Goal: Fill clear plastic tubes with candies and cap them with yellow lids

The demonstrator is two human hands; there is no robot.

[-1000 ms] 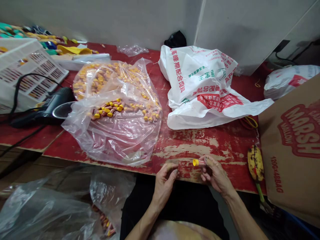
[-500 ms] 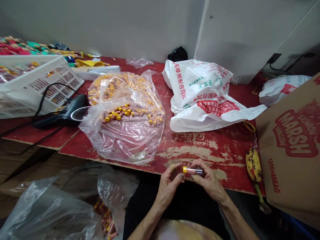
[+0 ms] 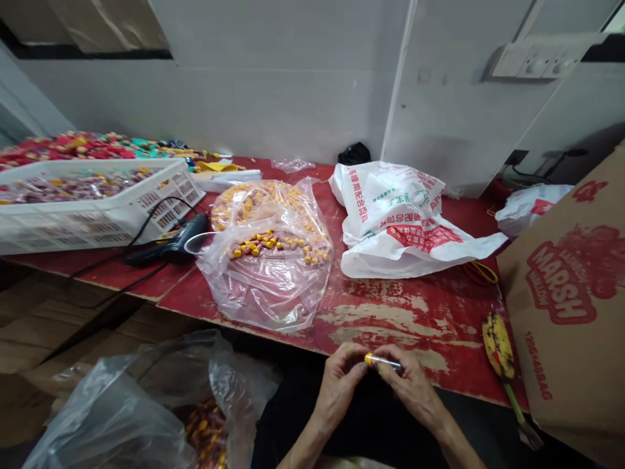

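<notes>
Just off the table's near edge, both hands meet on a small clear tube with a yellow cap [image 3: 385, 362]. My left hand [image 3: 342, 374] pinches the yellow-capped end between thumb and fingers. My right hand [image 3: 405, 376] is closed round the clear, darker end. Fingers hide part of the tube, and its contents are hard to make out. Beyond the hands, a clear plastic bag [image 3: 266, 296] lies open on the table, with many similar yellow-capped pieces in and on it. Below left, another clear bag [image 3: 122, 404] holds more of them.
A white printed sack [image 3: 390, 215] lies on the worn red table [image 3: 375, 319]. At right stand a marshmallow carton [image 3: 566, 352] and a spotted banana [image 3: 498, 345]. A hot-air gun or hair dryer [image 3: 180, 241] with a black cable lies by the white basket [image 3: 97, 215].
The view has tilted up and turned left, so table things sit lower and more wall shows. My fingers have closed further over the tube, which now tilts down to the right.
</notes>
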